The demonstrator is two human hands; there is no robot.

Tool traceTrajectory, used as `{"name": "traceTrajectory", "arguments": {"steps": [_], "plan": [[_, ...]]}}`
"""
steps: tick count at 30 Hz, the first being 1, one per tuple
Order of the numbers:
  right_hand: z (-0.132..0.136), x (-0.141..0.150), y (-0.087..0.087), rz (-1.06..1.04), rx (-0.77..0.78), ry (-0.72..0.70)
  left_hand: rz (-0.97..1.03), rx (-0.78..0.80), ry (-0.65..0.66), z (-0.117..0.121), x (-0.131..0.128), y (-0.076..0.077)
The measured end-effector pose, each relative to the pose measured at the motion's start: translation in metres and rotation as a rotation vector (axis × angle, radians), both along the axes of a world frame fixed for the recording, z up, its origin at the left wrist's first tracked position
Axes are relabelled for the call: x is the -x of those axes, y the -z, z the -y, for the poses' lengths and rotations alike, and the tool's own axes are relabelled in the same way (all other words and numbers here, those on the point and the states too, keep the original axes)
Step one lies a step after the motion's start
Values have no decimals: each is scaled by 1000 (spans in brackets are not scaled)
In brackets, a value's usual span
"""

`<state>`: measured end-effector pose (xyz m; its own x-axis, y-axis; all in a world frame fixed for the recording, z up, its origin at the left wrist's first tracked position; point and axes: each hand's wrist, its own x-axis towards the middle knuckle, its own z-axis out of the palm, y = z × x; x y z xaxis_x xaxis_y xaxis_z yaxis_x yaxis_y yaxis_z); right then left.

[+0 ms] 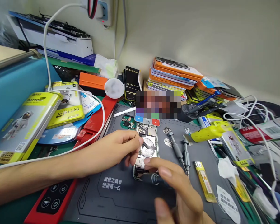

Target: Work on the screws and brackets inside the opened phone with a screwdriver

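Note:
An opened smartphone (151, 133) lies on the dark mat, its inner parts and a round coil (148, 151) exposed. My left hand (128, 144) is at the phone's left edge, thumb and forefinger pressed together over it. What that pinch holds, if anything, is too small to make out. My right hand (182, 186) hovers at the phone's lower right with fingers apart, the forefinger tip close above the phone; contact cannot be told. A grey screwdriver (154, 179) crosses below the phone's bottom end, partly hidden behind the right fingers.
Two more screwdrivers (176, 149), a yellow lighter (204, 182) and a yellow bottle (206, 133) lie to the right. A red device (53, 199) with buttons and a white cable (104, 115) are left. Battery boxes (23, 124) and stacked orange cases (175, 74) stand around the mat.

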<state>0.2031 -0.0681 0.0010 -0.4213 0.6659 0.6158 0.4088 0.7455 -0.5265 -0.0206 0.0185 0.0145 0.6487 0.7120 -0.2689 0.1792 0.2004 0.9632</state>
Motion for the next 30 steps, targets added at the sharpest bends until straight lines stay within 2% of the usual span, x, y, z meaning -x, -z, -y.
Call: {"name": "traceTrajectory", "arguments": {"steps": [4, 11, 14, 19, 25, 30], "plan": [[-4, -2, -1, 84, -47, -24, -27, -12, 10, 1, -1, -1], [-7, 1, 1, 47, -34, -72, 8, 7, 33, 2, 0, 0], [-5, 1, 4, -67, 52, -24, 3, 10, 65, 2, 0, -2], [-5, 0, 3, -317, 136, 145, -5, 31, 89, 0, 1, -1], [-6, 1, 3, -350, 184, 141, -31, 35, 96, 1, 2, 2], [-6, 2, 3, -378, 239, 149, -65, -53, 146, 2, 3, -1]]}}
